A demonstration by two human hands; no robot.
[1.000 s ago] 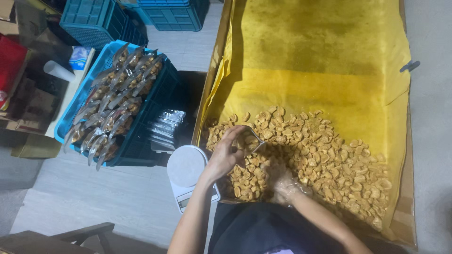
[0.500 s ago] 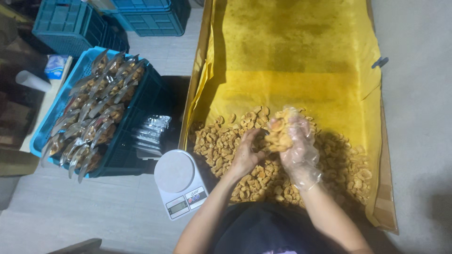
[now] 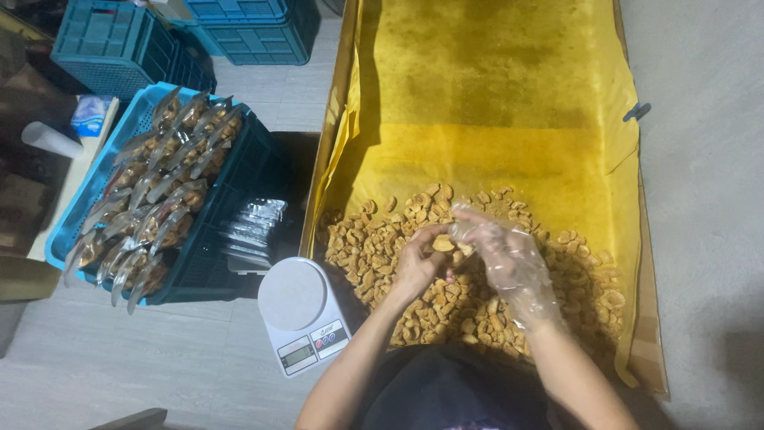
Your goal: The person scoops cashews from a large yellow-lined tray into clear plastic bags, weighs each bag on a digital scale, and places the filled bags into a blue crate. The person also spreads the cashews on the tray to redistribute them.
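Your left hand (image 3: 418, 267) is bare and curled, its fingers closed around a small tan snack piece (image 3: 442, 244) held just above the heap, while your right hand (image 3: 509, 259), covered by a thin clear plastic glove, is cupped with fingers bent and meets the left one at that same piece; whether the gloved fingers actually pinch it you cannot tell from this view. Both hands hover over the pile of tan snack pieces (image 3: 374, 247), which spreads across the near end of the yellow sheet (image 3: 485, 95) lining a long cardboard tray (image 3: 333, 103). The far part of that sheet is bare and stained darker in patches. Your forearms cross the near edge of the pile and hide the pieces beneath them. Just left of the tray, near you, a white digital kitchen scale (image 3: 301, 312) sits on the pale floor, its round platform bare. Further left a blue plastic crate (image 3: 72, 231) is packed with rows of filled clear pouches (image 3: 155, 191), and a small stack of empty silvery pouches (image 3: 251, 227) lies between the crate and the tray. At the far left stand more teal crates (image 3: 111, 44), stacked, with a white cup (image 3: 49, 139) lying on its side on a low surface. A dark clip (image 3: 637, 111) rests on the tray's right edge.
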